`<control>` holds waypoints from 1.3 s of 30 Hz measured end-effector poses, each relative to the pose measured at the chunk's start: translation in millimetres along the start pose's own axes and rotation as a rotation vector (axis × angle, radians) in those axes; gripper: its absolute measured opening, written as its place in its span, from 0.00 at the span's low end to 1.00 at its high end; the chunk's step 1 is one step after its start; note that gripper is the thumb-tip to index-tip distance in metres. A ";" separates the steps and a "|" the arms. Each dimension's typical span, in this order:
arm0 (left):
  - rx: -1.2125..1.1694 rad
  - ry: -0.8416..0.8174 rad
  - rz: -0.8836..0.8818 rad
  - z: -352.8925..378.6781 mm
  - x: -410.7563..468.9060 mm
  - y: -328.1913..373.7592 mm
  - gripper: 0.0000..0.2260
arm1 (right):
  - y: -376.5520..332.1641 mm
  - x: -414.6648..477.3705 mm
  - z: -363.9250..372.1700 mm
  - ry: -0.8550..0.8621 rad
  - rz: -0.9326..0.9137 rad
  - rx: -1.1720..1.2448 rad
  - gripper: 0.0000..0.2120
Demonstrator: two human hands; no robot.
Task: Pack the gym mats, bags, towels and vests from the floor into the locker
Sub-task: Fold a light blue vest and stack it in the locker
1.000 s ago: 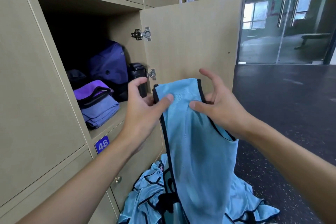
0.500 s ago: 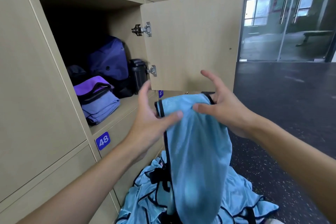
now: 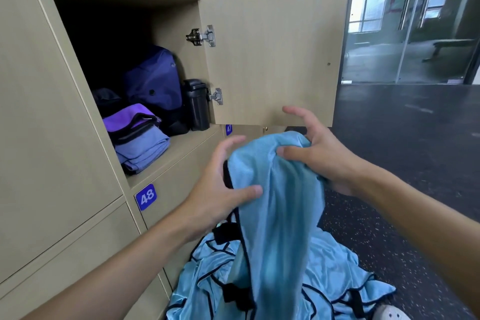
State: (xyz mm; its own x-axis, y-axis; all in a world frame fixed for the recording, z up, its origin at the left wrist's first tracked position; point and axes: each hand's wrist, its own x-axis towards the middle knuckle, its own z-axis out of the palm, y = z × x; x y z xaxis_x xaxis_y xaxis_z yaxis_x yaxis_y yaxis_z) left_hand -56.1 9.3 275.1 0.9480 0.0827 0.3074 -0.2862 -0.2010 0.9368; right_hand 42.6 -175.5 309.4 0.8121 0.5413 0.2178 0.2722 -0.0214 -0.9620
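A light blue vest [image 3: 275, 215] with black trim hangs in front of me, below the open locker [image 3: 181, 143]. My left hand [image 3: 220, 189] pinches its left edge between thumb and fingers. My right hand [image 3: 319, 153] grips its bunched top with the thumb on the front, the index finger sticking up free. Several more blue vests [image 3: 327, 278] lie in a heap on the floor under it. Inside the locker sit a dark purple bag [image 3: 153, 83], a black bag [image 3: 105, 97] at the back, folded purple and lilac towels [image 3: 137, 138] and a black bottle [image 3: 197, 104].
The locker door [image 3: 272, 54] stands open to the right, right behind my hands. Closed lockers, one numbered 48 [image 3: 146, 196], fill the wall on the left. Dark speckled floor [image 3: 405, 163] stretches right toward glass doors [image 3: 415, 21]. A white shoe [image 3: 389, 313] shows at the bottom.
The vest's top has come down from level with the locker shelf to below the door's edge and has bunched up. My left hand has slid lower along its edge.
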 end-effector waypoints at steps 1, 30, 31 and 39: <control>0.003 -0.015 -0.009 0.9 -0.4 -2.5 0.32 | 0.6 0.9 0.0 0.030 0.000 0.011 0.33; -0.133 0.362 -0.042 -28.1 18.2 23.0 0.18 | 16.8 12.2 8.0 0.317 0.024 0.172 0.39; -0.142 0.362 -0.045 -29.0 18.2 24.1 0.18 | 16.0 10.1 7.7 0.264 0.023 0.199 0.39; -0.164 0.254 -0.050 -25.9 17.3 29.6 0.18 | 17.6 -5.6 34.9 -0.110 0.056 0.250 0.52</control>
State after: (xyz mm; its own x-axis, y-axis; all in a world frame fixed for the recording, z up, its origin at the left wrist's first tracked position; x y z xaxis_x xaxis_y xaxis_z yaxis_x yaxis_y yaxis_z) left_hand -51.8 30.2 312.4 0.9021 0.3341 0.2732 -0.2787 -0.0322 0.9598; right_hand 24.8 -149.6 285.4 0.7574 0.6338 0.1572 0.0816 0.1469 -0.9858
